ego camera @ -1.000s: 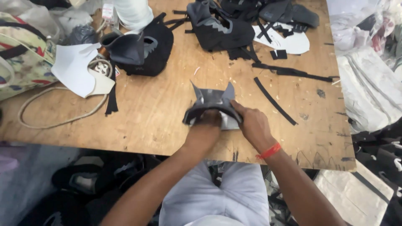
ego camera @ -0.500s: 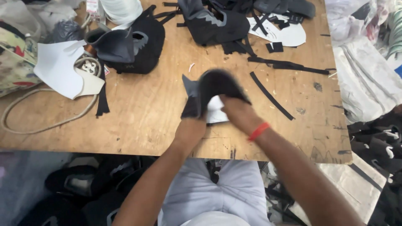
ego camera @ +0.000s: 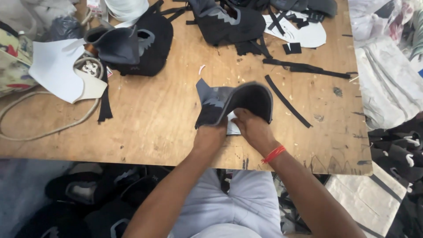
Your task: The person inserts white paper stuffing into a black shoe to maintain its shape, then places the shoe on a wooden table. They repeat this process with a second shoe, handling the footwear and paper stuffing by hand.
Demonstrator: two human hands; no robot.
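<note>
Both my hands hold one black and grey shoe upper (ego camera: pixel 233 102) just above the near edge of a wooden table (ego camera: pixel 154 119). My left hand (ego camera: pixel 210 135) grips its lower left side. My right hand (ego camera: pixel 250 127) is tucked under the curved black part, which is bent up into an arch. A red thread band circles my right wrist. A pale paper piece shows beneath the upper.
Two stacks of black shoe uppers (ego camera: pixel 132 44) (ego camera: pixel 229 22) lie at the back. White pattern pieces (ego camera: pixel 57 72) (ego camera: pixel 299 33), black strips (ego camera: pixel 288 101) (ego camera: pixel 308 68), a cord (ego camera: pixel 39 132) and a white roll (ego camera: pixel 128 6) lie around. Cloth bundles (ego camera: pixel 387 79) sit right of the table.
The upper lay flat under both hands a second ago. It has since been lifted and bent, its black part arched up over my right hand.
</note>
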